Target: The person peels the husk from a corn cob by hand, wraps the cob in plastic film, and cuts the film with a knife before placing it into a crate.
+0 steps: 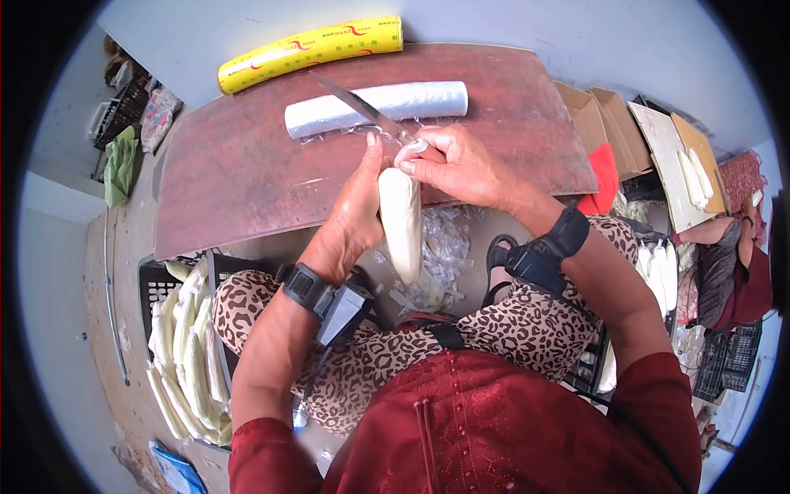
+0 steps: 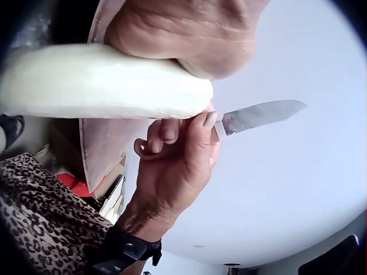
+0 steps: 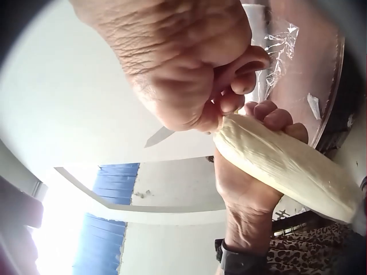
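Note:
A pale, tapering ear of corn in its husk (image 1: 401, 222) points down toward the lap, with lengthwise ridges along it in the right wrist view. My left hand (image 1: 358, 210) grips it, the fingers wrapped round its far side and the thumb up near the thick end. My right hand (image 1: 469, 169) holds a knife (image 1: 358, 100), its blade slanting away to the upper left over the table. The right thumb and fingertips are right at the thick end of the corn. Most of the knife's handle is hidden in the right hand.
On the red-brown table (image 1: 239, 165) lie a clear film roll (image 1: 387, 107) and a yellow printed roll (image 1: 313, 51). A black crate (image 1: 156, 284) of similar ears (image 1: 193, 354) stands at the left. Plastic scraps (image 1: 448, 247) litter the floor. Cardboard boxes (image 1: 592, 123) and another person's arm (image 1: 745, 239) are at the right.

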Demonstrator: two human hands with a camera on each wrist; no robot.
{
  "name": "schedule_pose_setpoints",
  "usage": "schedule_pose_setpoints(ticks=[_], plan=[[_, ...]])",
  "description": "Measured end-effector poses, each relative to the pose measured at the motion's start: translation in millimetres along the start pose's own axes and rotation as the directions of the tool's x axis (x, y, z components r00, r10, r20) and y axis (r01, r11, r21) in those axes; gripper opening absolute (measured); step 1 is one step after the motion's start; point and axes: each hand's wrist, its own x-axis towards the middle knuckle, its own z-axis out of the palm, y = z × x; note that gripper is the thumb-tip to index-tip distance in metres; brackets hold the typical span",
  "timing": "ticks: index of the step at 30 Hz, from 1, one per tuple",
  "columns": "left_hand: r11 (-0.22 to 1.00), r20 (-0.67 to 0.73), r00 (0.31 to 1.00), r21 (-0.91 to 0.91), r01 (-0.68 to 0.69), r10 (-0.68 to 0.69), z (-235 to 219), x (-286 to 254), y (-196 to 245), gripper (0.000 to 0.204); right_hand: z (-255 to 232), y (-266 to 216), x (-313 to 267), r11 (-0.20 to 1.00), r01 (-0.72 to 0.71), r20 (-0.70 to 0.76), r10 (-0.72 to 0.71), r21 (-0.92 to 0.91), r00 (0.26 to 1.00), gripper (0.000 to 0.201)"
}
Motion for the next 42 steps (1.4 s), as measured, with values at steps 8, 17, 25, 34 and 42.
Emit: schedule_pose_setpoints(ticks=[8, 17, 25, 34, 42], plan=[[0.987, 0.059, 0.998, -0.158, -0.02, 0.03, 18.9, -12.7, 22.6, 0.074, 6.4, -10.4, -6.0, 0.968, 0.165, -0.08, -0.183, -0.188, 0.98, 0.047], [0.989, 0.005, 0.994, -0.096, -0.111, 0.112, 25.0, 5.1, 16.5, 0.063, 3.3, -14.8, -3.6, 0.964, 0.01, -0.105, -0.04, -0.267, 0.994, 0.065], [0.969, 0.137, 0.964, -0.129, -0.21, 0.227, 27.2, 15.6, 11.2, 0.059, -13.8, -29.7, -9.4, 0.959, 0.03, -0.197, -0.088, -0.282, 0.976, 0.053], [0.977, 0.172, 0.979, 0.159, -0.138, 0.111, 34.8, 19.9, 0.0, 0.046, -162.0, -65.4, -82.3, 0.835, -0.159, -0.654, -0.278, -0.526, 0.704, 0.059], [0.954, 0.091, 0.993, 0.281, -0.104, 0.081, 39.4, 17.6, -5.4, 0.035, -263.1, -24.6, -262.7, 0.486, -0.694, -0.8, -0.019, -0.531, 0.6, 0.051]])
